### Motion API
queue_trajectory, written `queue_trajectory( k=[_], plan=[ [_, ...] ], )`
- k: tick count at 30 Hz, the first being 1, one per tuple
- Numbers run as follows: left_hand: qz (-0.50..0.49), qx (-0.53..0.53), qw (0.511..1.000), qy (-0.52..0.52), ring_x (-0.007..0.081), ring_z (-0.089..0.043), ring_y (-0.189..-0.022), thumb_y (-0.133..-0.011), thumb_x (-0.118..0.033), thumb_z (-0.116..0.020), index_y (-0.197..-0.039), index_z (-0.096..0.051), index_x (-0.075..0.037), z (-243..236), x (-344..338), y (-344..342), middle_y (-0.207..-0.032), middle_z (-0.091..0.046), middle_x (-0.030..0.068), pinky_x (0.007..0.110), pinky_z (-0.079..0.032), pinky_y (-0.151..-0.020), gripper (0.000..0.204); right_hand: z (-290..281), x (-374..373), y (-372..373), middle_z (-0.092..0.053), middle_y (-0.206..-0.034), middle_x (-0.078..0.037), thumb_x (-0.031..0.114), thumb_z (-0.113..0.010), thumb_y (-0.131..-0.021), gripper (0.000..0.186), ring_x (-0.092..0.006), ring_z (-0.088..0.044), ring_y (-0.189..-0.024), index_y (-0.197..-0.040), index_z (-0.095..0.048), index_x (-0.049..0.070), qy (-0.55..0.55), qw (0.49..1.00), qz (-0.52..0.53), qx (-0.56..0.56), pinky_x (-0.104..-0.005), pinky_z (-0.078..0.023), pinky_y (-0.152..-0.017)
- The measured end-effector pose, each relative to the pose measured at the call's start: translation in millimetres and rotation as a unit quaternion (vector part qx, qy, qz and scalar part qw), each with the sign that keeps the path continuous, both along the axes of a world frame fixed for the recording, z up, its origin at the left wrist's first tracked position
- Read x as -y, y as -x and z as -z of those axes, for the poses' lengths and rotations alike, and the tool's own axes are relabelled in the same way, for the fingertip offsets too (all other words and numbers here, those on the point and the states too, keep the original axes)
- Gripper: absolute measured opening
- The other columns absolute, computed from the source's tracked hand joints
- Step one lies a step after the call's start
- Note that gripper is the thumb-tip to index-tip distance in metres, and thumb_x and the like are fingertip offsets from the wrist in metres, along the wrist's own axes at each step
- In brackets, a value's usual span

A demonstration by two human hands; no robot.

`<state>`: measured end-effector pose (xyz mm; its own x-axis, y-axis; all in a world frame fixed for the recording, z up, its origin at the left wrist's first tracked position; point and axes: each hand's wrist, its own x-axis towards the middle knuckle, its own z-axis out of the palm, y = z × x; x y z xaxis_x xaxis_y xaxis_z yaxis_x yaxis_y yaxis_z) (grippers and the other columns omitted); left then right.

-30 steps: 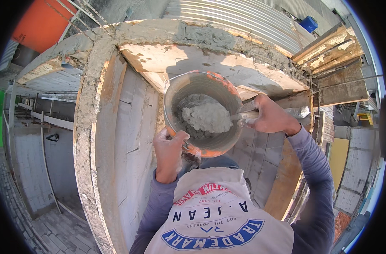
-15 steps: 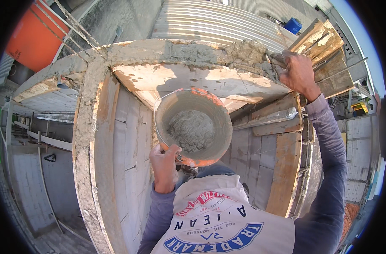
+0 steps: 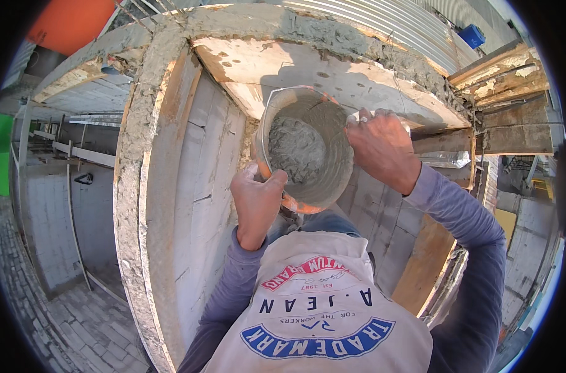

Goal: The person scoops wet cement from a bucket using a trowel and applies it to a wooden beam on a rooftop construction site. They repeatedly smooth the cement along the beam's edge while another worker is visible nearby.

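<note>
An orange bucket (image 3: 318, 198), crusted grey inside, is tilted between my hands below the concrete beam, with wet grey mortar (image 3: 295, 146) in it. My left hand (image 3: 256, 204) grips its lower-left rim, thumb over the edge. At the right rim, my right hand (image 3: 383, 146) is closed on a pale trowel handle (image 3: 406, 129), knuckles up; the trowel's blade is hidden behind my fingers or the rim.
The rough beam (image 3: 252, 18) crosses ahead; another (image 3: 134, 205) runs down the left. Block walls (image 3: 202, 186) surround me. Boards (image 3: 506, 81) and foil-like wrapping (image 3: 449, 159) are at right, corrugated sheeting (image 3: 370, 15), a blue drum (image 3: 471, 36) and an orange tank (image 3: 65, 25) beyond.
My right hand has come down from the beam, where it had the trowel half a second ago, back to the bucket's rim. The bucket sits slightly higher and further right in view.
</note>
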<state>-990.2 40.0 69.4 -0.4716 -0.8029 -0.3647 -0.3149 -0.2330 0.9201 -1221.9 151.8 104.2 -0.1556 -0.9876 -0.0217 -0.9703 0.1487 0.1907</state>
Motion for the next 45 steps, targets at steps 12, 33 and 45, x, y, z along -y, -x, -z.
queue_trajectory(
  k=[12,33,45],
  plan=[
    [0.042,-0.01,0.999,-0.004,0.0082,-0.058,-0.063,-0.081,-0.001,-0.067,-0.087,-0.068,0.005,-16.1,5.9,1.6,-0.073,-0.065,0.0035,0.027,-0.045,-0.056,0.009,62.9,-1.8,-25.0,-0.069,-0.078,-0.029,0.024,-0.074,-0.068,0.033,-0.0465,-0.072,-0.082,-0.078,-0.07,-0.008,-0.06,0.876,0.229,0.42,-0.0501,-0.059,-0.08],
    [-0.097,-0.082,0.984,-0.124,0.0097,-0.055,-0.064,-0.082,0.0,-0.07,-0.088,-0.068,0.002,15.2,9.0,-4.7,-0.075,-0.063,0.0029,0.027,-0.043,-0.059,0.006,-101.4,-10.4,125.9,-0.065,-0.064,-0.013,0.021,-0.08,-0.08,0.03,-0.0272,-0.064,-0.057,-0.088,-0.075,-0.008,0.151,0.923,0.209,0.286,-0.0443,-0.053,-0.059],
    [-0.246,-0.059,0.96,-0.123,0.0101,-0.054,-0.058,-0.084,-0.001,-0.069,-0.086,-0.067,0.001,77.1,3.4,-111.3,-0.074,-0.063,0.0032,0.026,-0.043,-0.054,0.004,-93.6,-1.8,144.6,-0.067,-0.078,-0.019,0.021,-0.072,-0.087,0.027,-0.0346,-0.071,-0.064,-0.096,-0.071,-0.005,0.217,0.966,0.138,0.006,-0.0431,-0.059,-0.063]
  ],
)
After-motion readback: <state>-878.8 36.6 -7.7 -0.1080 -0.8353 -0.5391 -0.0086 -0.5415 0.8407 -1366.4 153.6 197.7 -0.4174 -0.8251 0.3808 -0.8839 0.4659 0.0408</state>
